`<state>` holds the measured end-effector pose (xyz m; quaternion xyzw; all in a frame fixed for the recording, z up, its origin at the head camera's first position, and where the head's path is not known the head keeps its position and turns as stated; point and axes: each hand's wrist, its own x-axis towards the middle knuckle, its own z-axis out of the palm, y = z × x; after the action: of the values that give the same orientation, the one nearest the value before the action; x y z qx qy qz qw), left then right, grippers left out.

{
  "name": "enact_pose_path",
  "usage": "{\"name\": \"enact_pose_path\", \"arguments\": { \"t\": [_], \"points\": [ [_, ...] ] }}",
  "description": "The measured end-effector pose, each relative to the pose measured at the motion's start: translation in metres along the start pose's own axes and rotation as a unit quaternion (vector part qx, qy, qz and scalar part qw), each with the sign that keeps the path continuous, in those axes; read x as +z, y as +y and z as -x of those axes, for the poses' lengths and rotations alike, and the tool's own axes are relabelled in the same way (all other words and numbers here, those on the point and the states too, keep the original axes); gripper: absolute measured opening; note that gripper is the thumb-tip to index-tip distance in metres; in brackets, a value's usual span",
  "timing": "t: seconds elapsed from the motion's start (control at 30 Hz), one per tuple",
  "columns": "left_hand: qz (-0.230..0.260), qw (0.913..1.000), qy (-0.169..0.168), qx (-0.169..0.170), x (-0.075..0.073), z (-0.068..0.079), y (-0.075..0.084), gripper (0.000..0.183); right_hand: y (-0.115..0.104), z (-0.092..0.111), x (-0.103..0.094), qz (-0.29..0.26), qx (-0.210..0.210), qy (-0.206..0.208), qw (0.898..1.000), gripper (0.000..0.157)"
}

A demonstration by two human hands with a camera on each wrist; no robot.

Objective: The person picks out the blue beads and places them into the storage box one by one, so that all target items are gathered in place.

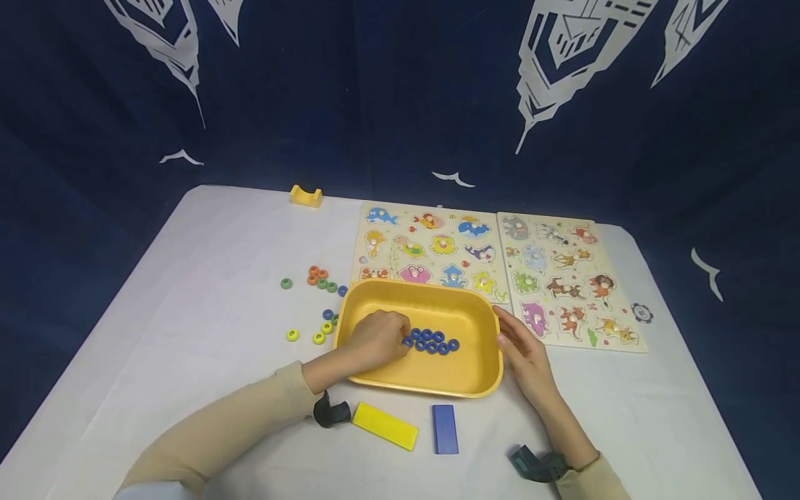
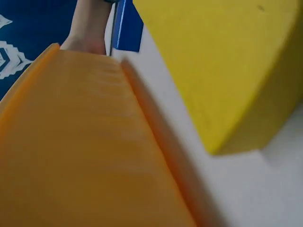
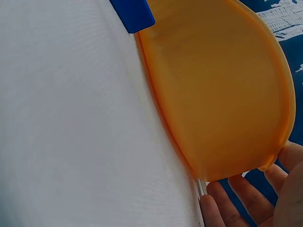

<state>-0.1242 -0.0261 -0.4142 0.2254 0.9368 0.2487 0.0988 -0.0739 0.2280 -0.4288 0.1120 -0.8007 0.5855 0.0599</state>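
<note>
A yellow plastic tray (image 1: 481, 361) stands mid-table, with several blue ring beads (image 1: 432, 346) grouped on its floor. My left hand (image 1: 378, 340) reaches over the tray's left side, palm down with curled fingers. It pinches a blue bead (image 1: 407, 342) at the group's left end; its fingertips are partly hidden. At the tray's right end, my right hand (image 1: 528, 357) holds the rim, fingers against the outer wall. The right wrist view shows that hand's fingers (image 3: 251, 198) around the tray end (image 3: 227, 109). The left hand is out of sight in the left wrist view.
Loose orange beads (image 1: 314, 270), green beads (image 1: 286, 283) and yellow beads (image 1: 292, 335) lie left of the tray. Two animal puzzle boards (image 1: 425, 239) lie behind it. A yellow block (image 1: 385, 426) and a blue block (image 1: 445, 429) lie in front. A yellow notched block (image 1: 306, 196) stands far left.
</note>
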Motion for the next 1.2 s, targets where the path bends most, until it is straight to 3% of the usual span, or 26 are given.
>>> {"name": "enact_pose_path", "arguments": {
  "t": [0.17,0.23,0.3,0.37,0.5,0.6,0.67,0.77,0.93,1.07,1.2],
  "points": [
    [0.050,0.9985,-0.019,0.008,-0.001,0.005,0.003,0.027,0.000,0.000,0.000,0.002,0.001,0.002,1.000,0.040],
    [0.077,0.9969,-0.001,0.017,-0.004,0.011,0.003,0.030,0.000,0.001,0.000,-0.002,0.001,0.001,1.000,0.040],
    [0.100,0.9933,0.043,0.039,-0.009,0.019,0.000,0.029,0.001,0.001,0.000,-0.004,-0.001,-0.001,1.000,0.040],
    [0.128,0.9840,0.104,0.066,-0.017,0.028,-0.006,0.027,0.000,0.001,0.000,-0.003,-0.004,-0.003,1.000,0.041],
    [0.191,0.9508,0.223,0.099,-0.037,0.042,-0.031,0.024,0.000,0.000,0.000,0.001,-0.003,-0.002,1.000,0.041],
    [0.225,0.9303,0.276,0.089,-0.047,0.049,-0.057,0.027,0.000,0.000,-0.001,0.005,0.001,0.000,1.000,0.041],
    [0.235,0.9243,0.292,0.070,-0.049,0.053,-0.074,0.030,0.000,0.000,-0.001,0.006,0.003,-0.001,1.000,0.041],
    [0.245,0.9224,0.297,0.037,-0.046,0.055,-0.096,0.034,0.000,0.001,-0.001,0.007,0.004,0.000,1.000,0.040],
    [0.250,0.9285,0.274,-0.016,-0.036,0.055,-0.116,0.035,-0.001,0.001,0.000,0.001,0.004,-0.002,1.000,0.040],
    [0.243,0.9359,0.252,-0.040,-0.027,0.052,-0.124,0.035,0.000,0.001,0.000,-0.001,0.004,-0.004,1.000,0.040],
    [0.201,0.9505,0.231,-0.049,-0.020,0.049,-0.129,0.031,0.000,0.001,-0.001,0.000,0.002,-0.002,1.000,0.040]
  ]
}}
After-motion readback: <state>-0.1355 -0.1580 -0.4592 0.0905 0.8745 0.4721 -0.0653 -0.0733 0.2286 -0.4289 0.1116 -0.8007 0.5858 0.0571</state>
